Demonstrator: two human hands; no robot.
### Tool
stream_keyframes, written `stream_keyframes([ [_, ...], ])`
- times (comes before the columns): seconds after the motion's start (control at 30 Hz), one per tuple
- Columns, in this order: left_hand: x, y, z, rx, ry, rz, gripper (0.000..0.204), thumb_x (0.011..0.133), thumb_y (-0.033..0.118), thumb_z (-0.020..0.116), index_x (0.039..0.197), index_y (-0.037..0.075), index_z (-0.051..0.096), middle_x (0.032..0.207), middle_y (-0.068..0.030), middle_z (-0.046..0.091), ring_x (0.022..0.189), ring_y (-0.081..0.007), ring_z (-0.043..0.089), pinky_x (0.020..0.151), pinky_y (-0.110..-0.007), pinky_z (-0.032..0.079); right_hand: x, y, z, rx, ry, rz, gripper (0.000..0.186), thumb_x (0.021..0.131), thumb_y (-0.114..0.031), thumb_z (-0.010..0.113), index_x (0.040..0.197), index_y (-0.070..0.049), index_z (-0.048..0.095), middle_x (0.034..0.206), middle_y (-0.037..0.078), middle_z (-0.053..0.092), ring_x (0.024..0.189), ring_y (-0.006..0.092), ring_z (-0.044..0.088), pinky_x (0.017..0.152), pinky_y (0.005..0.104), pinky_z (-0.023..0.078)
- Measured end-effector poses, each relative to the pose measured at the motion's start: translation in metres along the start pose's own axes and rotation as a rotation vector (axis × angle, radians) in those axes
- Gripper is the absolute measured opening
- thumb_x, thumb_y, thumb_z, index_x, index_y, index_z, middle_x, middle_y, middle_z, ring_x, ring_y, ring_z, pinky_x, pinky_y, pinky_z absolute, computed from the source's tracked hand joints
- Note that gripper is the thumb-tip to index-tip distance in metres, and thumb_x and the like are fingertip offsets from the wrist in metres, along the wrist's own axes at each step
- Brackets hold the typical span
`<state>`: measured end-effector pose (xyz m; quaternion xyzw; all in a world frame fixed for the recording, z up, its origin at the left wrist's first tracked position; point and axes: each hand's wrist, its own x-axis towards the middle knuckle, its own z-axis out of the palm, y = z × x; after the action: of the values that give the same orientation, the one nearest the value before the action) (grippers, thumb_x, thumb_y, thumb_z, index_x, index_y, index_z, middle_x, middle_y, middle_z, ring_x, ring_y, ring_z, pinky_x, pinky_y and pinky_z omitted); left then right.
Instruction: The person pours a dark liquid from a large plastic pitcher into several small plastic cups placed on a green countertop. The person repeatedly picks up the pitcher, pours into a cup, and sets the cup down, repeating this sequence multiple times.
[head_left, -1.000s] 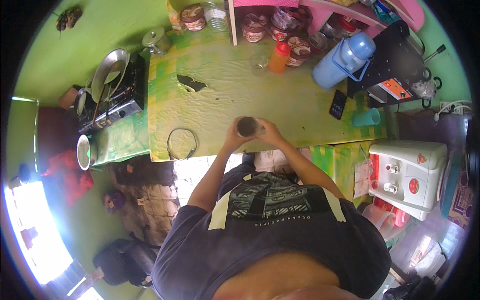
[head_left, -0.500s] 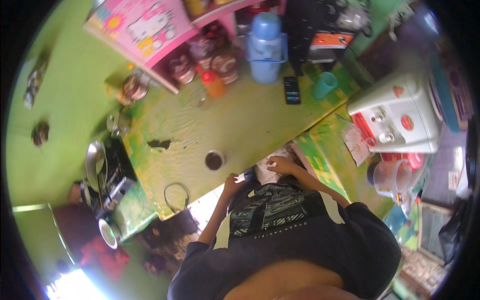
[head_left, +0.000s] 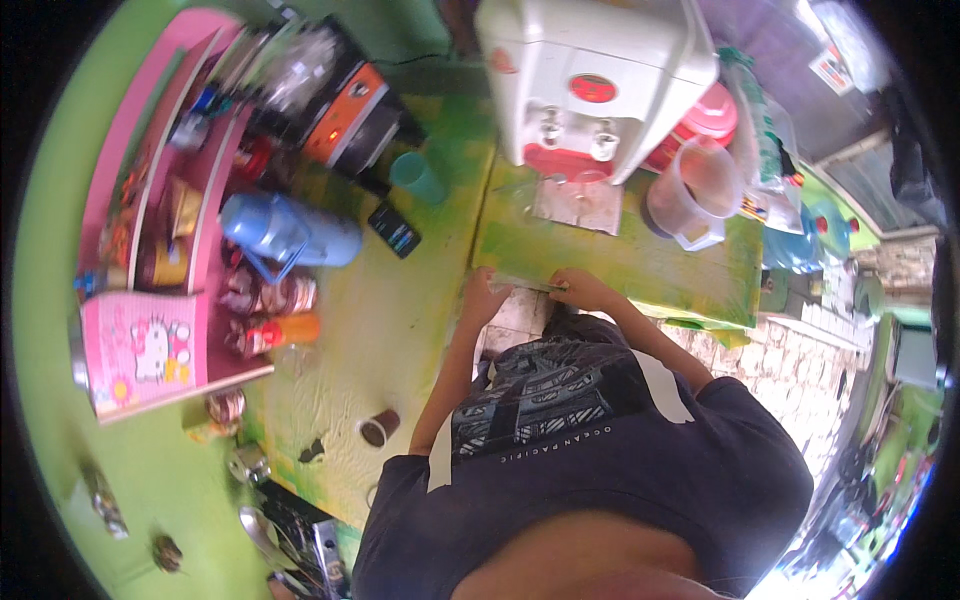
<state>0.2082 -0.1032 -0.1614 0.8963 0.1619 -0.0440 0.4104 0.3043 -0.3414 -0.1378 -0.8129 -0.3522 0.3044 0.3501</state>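
My left hand [head_left: 484,297] is at the near edge of the side table with the green and yellow cover [head_left: 690,270], thumb held apart from the fingers. My right hand [head_left: 583,289] is at the same edge, its fingers closed on the rim of the cover. A pale strip of that rim runs between the two hands. Past them stands a white water dispenser [head_left: 530,75] with two taps and a red front. A square, pale tile-like piece [head_left: 580,205] lies below the taps. Right of it is a clear plastic pitcher [head_left: 697,190].
On the left table are a dark-filled cup [head_left: 378,429], a phone [head_left: 394,229], a teal cup [head_left: 417,178] and a blue flask [head_left: 290,232]. A pink shelf [head_left: 215,335] holds jars and bottles. Big blue water bottles [head_left: 800,242] stand at the right, above tiled floor.
The view has swung right, so the dispenser is now ahead and the flask, phone and cup have shifted left. Both hands have moved from above my lap to the side table's edge.
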Motion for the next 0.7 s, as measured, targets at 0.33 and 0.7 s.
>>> stream_keyframes([
  [0.33, 0.108, 0.018, 0.089, -0.059, 0.393, 0.121, 0.108, 0.051, 0.043, 0.084, 0.132, -0.003, 0.03, 0.129, -0.0238, 0.038, 0.12, -0.0361, 0.038, 0.101, -0.046, 0.03, -0.104, 0.028, -0.104, 0.084, 1.165, 0.113, 0.02, 0.077, -0.007, 0.068, 0.093, -0.003, 0.056, 0.086, 0.011, 0.056, 0.071, 0.0189, 0.054, 0.064, 0.0314, 0.044],
  [0.7, 0.142, 0.048, 0.119, 0.02, 0.493, -0.077, 0.082, 0.061, 0.043, 0.081, 0.118, -0.005, 0.046, 0.121, -0.0219, 0.049, 0.115, -0.0358, 0.045, 0.098, -0.043, 0.036, -0.125, 0.095, -0.149, 0.224, 1.107, 0.461, 0.046, 0.076, -0.035, 0.072, 0.096, 0.004, 0.059, 0.093, 0.016, 0.063, 0.087, 0.0295, 0.061, 0.075, 0.0387, 0.046],
])
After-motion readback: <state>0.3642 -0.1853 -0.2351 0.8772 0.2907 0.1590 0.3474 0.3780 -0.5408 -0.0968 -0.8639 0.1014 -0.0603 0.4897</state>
